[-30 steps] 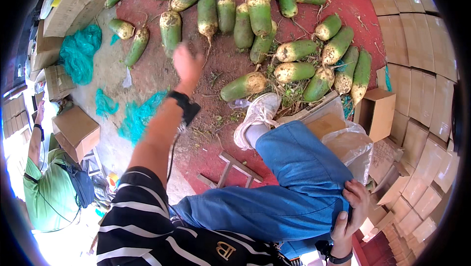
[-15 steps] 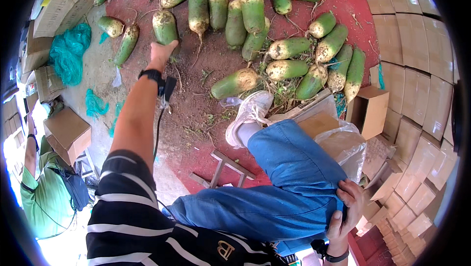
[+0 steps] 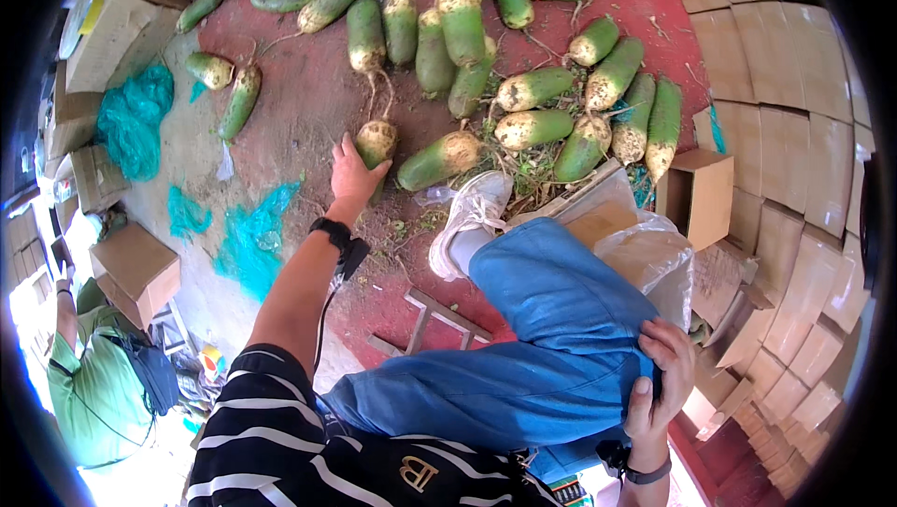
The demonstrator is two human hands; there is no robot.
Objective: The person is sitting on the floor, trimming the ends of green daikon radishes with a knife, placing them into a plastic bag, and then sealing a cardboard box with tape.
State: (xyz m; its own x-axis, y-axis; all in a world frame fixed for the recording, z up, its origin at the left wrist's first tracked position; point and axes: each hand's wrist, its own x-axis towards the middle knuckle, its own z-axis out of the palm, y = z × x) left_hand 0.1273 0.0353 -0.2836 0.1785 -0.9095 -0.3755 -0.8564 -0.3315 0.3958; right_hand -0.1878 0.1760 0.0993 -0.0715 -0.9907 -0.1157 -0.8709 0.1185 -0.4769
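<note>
My left hand (image 3: 353,176) is closed round a large green radish (image 3: 377,142). Its pale, soil-marked root end points away from me, while my palm hides much of the green part. Just right of it another radish (image 3: 439,160) lies on the ground, close to my white shoe (image 3: 473,215). My right hand (image 3: 665,384) rests against the knee of my blue trousers (image 3: 561,311), fingers bent and thumb apart, with no object in it. Several more radishes (image 3: 462,26) lie beyond my left hand, and others (image 3: 534,129) sit to its right on loose leaves and roots.
Stacked cardboard boxes (image 3: 790,152) line the right side. An opened box (image 3: 696,199) and clear plastic (image 3: 654,259) stand by my knee. Teal plastic (image 3: 257,241) lies at left. A small wooden frame (image 3: 434,320) is below my foot. A person in green (image 3: 103,385) is at far left.
My left hand has moved right and nearer to me, bringing the radish from the left of the pile to beside the one near my shoe. My right hand stays at the knee.
</note>
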